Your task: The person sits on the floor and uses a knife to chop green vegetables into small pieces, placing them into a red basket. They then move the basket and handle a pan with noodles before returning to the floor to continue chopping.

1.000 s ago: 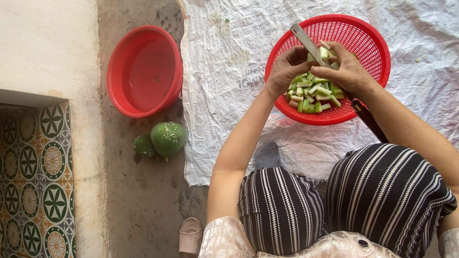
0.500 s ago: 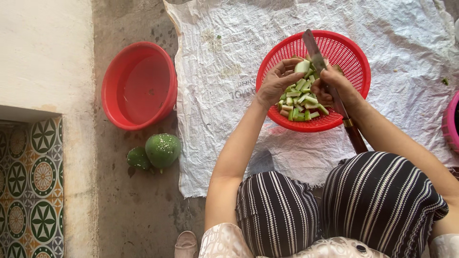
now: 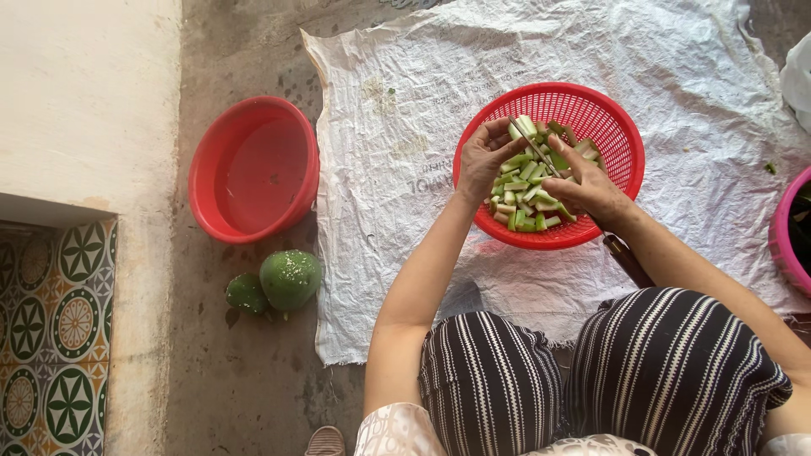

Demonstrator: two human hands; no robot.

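Down on the floor, the round red plastic colander basket [image 3: 591, 105] with its slotted wall sits on a crumpled white sheet [image 3: 676, 51] spread over bare concrete, and everything else can be placed from it. Inside the basket lies a heap of cut gourd pieces [image 3: 528, 198], short sticks with pale whitish-green flesh and a strip of darker green skin along one edge, piled loosely and pointing every way.

Over the basket's near-left rim the left hand [image 3: 483, 159] is curled narrow, fingertips pinching a pale gourd piece [image 3: 525, 125] held above the heap. Over the middle of the basket the right hand [image 3: 589, 187] is closed around a long kitchen knife [image 3: 530, 147]; its thin blade slants up-left to meet the piece in the left hand, while the dark handle end [image 3: 627, 257] sticks out past the wrist, just outside the basket's near rim.

Well to the left of the basket, off the sheet, stands a round red plastic basin [image 3: 253, 169]. Just nearer than the basin, two whole dark green gourds [image 3: 289, 279] lie touching on the concrete, one large and one small. Far right of the basket, a pink tub [image 3: 781, 245] shows at the frame edge. Nearer than the basket are the person's knees in black-and-white striped cloth [image 3: 676, 371].
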